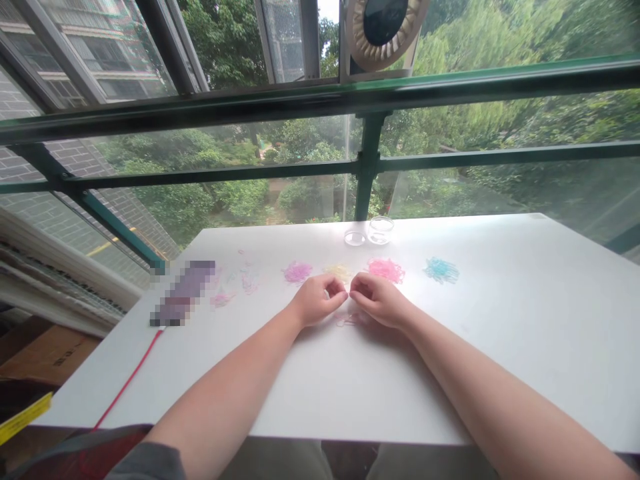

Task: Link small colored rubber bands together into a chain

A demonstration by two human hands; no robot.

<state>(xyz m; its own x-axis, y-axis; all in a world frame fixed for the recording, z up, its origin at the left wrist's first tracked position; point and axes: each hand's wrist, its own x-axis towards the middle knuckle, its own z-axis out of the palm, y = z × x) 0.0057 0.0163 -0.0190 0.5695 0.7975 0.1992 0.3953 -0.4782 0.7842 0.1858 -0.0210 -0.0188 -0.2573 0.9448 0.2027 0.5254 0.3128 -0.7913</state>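
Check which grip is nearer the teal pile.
Right. The right grip is to the left of the teal pile and closer to the person; the left grip is farther left, on the far side of the right one from the pile.

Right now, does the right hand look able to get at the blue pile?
Probably yes. The blue pile lies a little beyond the right hand and to its right, with the pink pile off to the left of that path. Its pinched fingertips would likely need to open first.
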